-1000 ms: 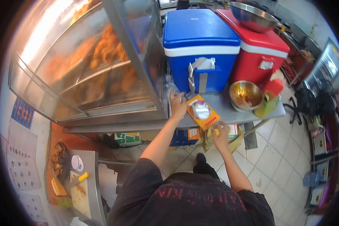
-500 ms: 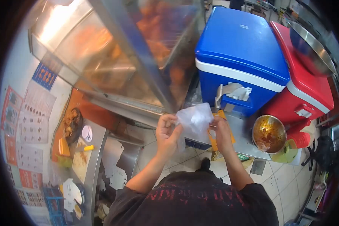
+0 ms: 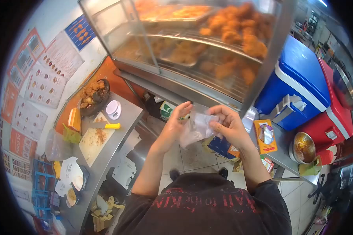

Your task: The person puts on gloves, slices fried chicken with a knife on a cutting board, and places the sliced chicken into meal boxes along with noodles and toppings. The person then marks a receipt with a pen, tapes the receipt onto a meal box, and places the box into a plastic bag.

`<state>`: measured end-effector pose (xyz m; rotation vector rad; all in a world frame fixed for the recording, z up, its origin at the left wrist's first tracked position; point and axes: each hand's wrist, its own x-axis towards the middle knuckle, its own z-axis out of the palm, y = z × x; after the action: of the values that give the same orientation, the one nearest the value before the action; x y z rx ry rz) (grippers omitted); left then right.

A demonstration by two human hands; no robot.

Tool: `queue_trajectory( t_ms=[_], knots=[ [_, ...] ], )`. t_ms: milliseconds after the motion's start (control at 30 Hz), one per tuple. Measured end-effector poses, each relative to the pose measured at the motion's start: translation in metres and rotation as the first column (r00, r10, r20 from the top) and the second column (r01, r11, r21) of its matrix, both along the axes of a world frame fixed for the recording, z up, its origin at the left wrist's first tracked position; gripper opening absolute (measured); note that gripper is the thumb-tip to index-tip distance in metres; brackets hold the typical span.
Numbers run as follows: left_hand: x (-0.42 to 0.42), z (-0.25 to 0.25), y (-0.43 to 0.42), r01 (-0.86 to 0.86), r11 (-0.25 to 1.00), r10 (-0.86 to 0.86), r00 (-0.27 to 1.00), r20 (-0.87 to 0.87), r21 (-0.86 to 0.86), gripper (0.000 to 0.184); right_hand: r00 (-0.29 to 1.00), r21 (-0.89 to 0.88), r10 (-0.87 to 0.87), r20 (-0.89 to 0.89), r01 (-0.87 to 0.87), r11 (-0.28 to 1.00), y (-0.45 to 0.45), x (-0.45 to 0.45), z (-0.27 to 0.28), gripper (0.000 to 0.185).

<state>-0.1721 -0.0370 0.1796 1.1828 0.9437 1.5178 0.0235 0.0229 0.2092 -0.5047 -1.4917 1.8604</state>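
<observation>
A thin clear plastic bag [image 3: 198, 128] is between my hands in front of my chest. My right hand [image 3: 233, 129] pinches its right side between thumb and fingers. My left hand [image 3: 171, 127] is at the bag's left edge with its fingers stretched out and apart; whether it touches the plastic is hard to tell. Below the bag, a dark blue box [image 3: 220, 148] shows partly behind my right forearm.
A glass display cabinet [image 3: 200, 51] of fried food stands ahead. On the left are a cutting board [image 3: 96, 143], a yellow-handled knife [image 3: 113, 126] and a white scale [image 3: 113, 110]. On the right are a blue cooler [image 3: 302, 84], a red cooler [image 3: 327, 121], a steel bowl [image 3: 303, 147] and a yellow box [image 3: 265, 137].
My view has swung left, from the coolers toward the cabinet and cutting board. The bag came along in my hands; my left fingers are now straighter, and my right hand has closed on the bag.
</observation>
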Motion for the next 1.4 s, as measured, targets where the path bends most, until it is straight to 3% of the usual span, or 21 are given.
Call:
queue_trajectory(
  t_ms=[67, 133, 200, 300, 367, 433, 467, 500, 533, 567, 633, 667, 733, 767, 833, 867, 1033, 1100, 1133, 1333, 1400],
  knots=[
    [-0.034, 0.023, -0.017, 0.086, 0.993, -0.106, 0.944, -0.314, -0.077, 0.035, 1.000, 0.129, -0.012, 0.020, 0.009, 0.992, -0.010, -0.026, 0.006, 0.034],
    [-0.071, 0.027, -0.018, -0.005, 1.000, 0.000, 0.978, -0.207, -0.025, 0.024, 0.995, 0.303, -0.093, 0.025, 0.081, 0.950, -0.016, -0.043, 0.010, 0.044],
    [-0.097, 0.039, -0.021, -0.124, 0.992, 0.126, 0.989, -0.080, 0.037, 0.006, 0.995, 0.313, -0.101, 0.019, 0.090, 0.946, -0.019, -0.055, 0.007, 0.044],
    [-0.126, 0.041, -0.019, -0.100, 0.993, 0.105, 0.989, -0.102, 0.058, 0.007, 0.985, 0.288, -0.153, 0.073, 0.126, 0.949, -0.027, -0.073, 0.006, 0.044],
    [-0.135, 0.047, -0.017, -0.026, 0.999, 0.028, 0.999, -0.034, 0.036, 0.005, 0.953, 0.204, -0.299, 0.044, 0.284, 0.937, -0.032, -0.085, 0.016, 0.043],
    [-0.146, 0.050, -0.012, -0.001, 0.993, 0.009, 0.998, -0.059, 0.122, 0.006, 0.939, 0.256, -0.333, 0.083, 0.302, 0.918, -0.022, -0.088, 0.008, 0.041],
    [-0.149, 0.053, -0.011, -0.048, 0.985, 0.079, 0.980, -0.185, 0.164, 0.009, 0.615, 0.658, -0.787, 0.052, 0.572, 0.490, -0.019, -0.092, 0.007, 0.040],
    [-0.147, 0.056, -0.012, -0.038, 0.985, 0.068, 0.981, -0.182, 0.167, 0.009, 0.153, 0.872, -0.967, -0.203, 0.477, -0.107, -0.019, -0.096, 0.009, 0.040],
    [-0.144, 0.060, -0.012, -0.083, 0.955, 0.170, 0.941, -0.294, 0.286, 0.010, 0.280, 0.766, -0.934, -0.224, 0.643, 0.009, -0.025, -0.099, 0.022, 0.045],
    [-0.141, 0.065, -0.010, -0.112, 0.906, 0.282, 0.879, -0.385, 0.408, 0.012, 0.273, 0.769, -0.934, -0.232, 0.640, -0.004, -0.031, -0.105, 0.041, 0.045],
    [-0.142, 0.076, -0.012, -0.031, 0.955, 0.173, 0.865, -0.471, 0.294, 0.011, 0.653, 0.940, -0.744, -0.141, 0.325, 0.107, -0.045, -0.121, 0.070, 0.043],
    [-0.143, 0.082, -0.009, 0.056, 0.949, 0.131, 0.825, -0.549, 0.310, 0.010, 0.644, 0.938, -0.753, -0.135, 0.327, 0.112, -0.038, -0.127, 0.073, 0.043],
    [-0.143, 0.087, -0.005, 0.147, 0.940, 0.082, 0.778, -0.622, 0.309, 0.009, 0.848, 0.969, -0.481, 0.222, -0.136, 0.208, -0.021, -0.134, 0.076, 0.026],
    [-0.144, 0.092, -0.002, 0.195, 0.929, 0.061, 0.756, -0.652, 0.313, 0.009, 0.848, 0.970, -0.484, 0.218, -0.135, 0.202, -0.019, -0.135, 0.078, 0.026],
    [-0.148, 0.100, 0.006, 0.231, 0.916, 0.060, 0.731, -0.680, 0.329, 0.009, 0.817, 0.722, -0.246, 0.522, -0.269, 0.637, -0.012, -0.139, 0.084, 0.012],
    [-0.149, 0.102, 0.009, 0.229, 0.924, 0.046, 0.729, -0.683, 0.307, 0.009, 0.884, 0.767, -0.218, 0.414, -0.210, 0.606, -0.008, -0.140, 0.077, 0.007],
    [-0.143, 0.099, 0.027, 0.233, 0.940, -0.024, 0.772, -0.635, 0.248, 0.009, 0.874, 0.647, -0.119, 0.471, -0.251, 0.720, 0.002, -0.134, 0.070, 0.010],
    [-0.140, 0.096, 0.034, 0.213, 0.944, -0.010, 0.783, -0.622, 0.253, 0.009, 0.887, 0.502, -0.027, 0.460, -0.235, 0.832, 0.003, -0.132, 0.068, 0.014],
    [-0.138, 0.096, 0.035, 0.214, 0.943, -0.009, 0.783, -0.622, 0.256, 0.009, 0.949, 0.408, 0.090, 0.302, -0.214, 0.888, 0.006, -0.134, 0.057, 0.019],
    [-0.128, 0.094, 0.045, 0.206, 0.956, -0.029, 0.775, -0.632, 0.209, 0.008, 0.904, 0.297, 0.120, 0.410, -0.256, 0.920, 0.025, -0.120, 0.052, 0.021],
    [-0.122, 0.094, 0.047, -0.016, 0.944, 0.242, 0.713, -0.658, 0.331, 0.013, 0.954, 0.270, 0.071, 0.290, -0.153, 0.950, 0.021, -0.126, 0.045, 0.023]
  ],
)
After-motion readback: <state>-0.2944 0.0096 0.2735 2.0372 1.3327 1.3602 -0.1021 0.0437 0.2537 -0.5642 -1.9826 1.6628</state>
